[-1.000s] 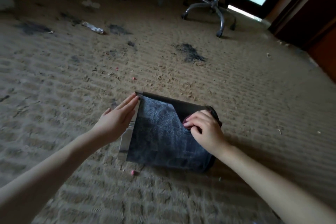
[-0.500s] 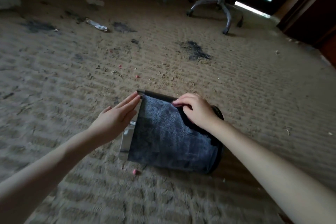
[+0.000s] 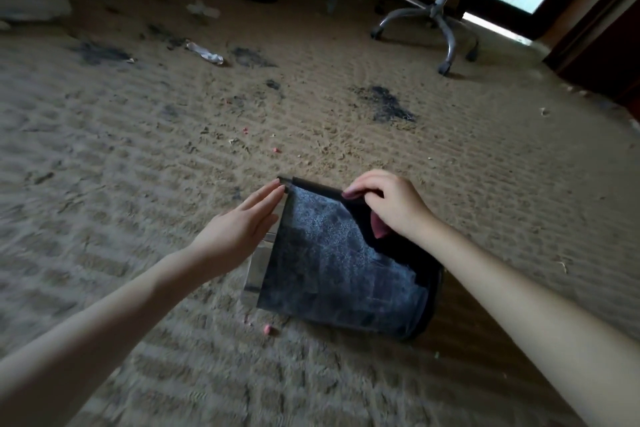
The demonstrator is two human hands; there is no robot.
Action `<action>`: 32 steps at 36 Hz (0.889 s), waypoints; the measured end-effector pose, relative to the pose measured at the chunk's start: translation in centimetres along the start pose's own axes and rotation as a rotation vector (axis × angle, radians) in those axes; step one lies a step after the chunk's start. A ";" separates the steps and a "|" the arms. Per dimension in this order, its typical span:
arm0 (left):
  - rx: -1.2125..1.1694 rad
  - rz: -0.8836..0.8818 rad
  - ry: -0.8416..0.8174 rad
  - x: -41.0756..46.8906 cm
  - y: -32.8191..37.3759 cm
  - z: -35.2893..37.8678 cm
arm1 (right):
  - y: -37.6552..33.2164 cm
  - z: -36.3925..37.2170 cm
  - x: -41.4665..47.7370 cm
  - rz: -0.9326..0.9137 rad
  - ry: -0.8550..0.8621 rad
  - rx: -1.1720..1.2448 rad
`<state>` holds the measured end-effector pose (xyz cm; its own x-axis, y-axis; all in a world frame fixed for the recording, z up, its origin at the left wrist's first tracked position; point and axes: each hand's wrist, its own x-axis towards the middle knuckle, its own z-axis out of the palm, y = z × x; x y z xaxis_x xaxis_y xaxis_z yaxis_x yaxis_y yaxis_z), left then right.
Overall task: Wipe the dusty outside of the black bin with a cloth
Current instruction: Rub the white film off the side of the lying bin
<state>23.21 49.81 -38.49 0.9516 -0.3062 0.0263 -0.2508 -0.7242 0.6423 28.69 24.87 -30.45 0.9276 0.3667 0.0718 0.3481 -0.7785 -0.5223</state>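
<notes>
Counted on the carpet (image 3: 104, 184): one black bin (image 3: 332, 267), one office chair (image 3: 446, 7), two hands, left hand (image 3: 239, 229) and right hand (image 3: 391, 204), and one pink cloth (image 3: 378, 229).

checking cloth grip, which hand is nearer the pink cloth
Right. The right hand covers the pink cloth on the black bin; the left hand rests flat against the bin's opposite side.

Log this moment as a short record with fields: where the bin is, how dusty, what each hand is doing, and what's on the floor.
bin: black bin lying on its side on the carpet
dust: grey film over most of the upper side; a clean strip beside the right hand
left hand: flat against the bin's end, steadying
right hand: pressing a pink cloth to the bin
floor: dark stains, scattered litter, office chair behind
</notes>
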 end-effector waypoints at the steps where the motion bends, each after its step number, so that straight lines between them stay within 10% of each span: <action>1: 0.003 -0.006 -0.002 0.0 0.0 0.0 | -0.3 0.6 0.9 -0.016 -0.020 -0.011; 18: 0.050 -0.030 -0.018 0.1 0.2 -0.2 | 3.1 -0.8 -8.0 -0.213 -0.105 -0.236; 32: -0.002 -0.020 -0.017 -0.3 0.2 0.0 | -0.9 3.6 3.5 -0.020 -0.088 -0.090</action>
<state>22.89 49.74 -38.37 0.9533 -0.3019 0.0000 -0.2310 -0.7293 0.6440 31.12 28.67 -32.83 0.9061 0.4231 0.0047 0.3812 -0.8116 -0.4427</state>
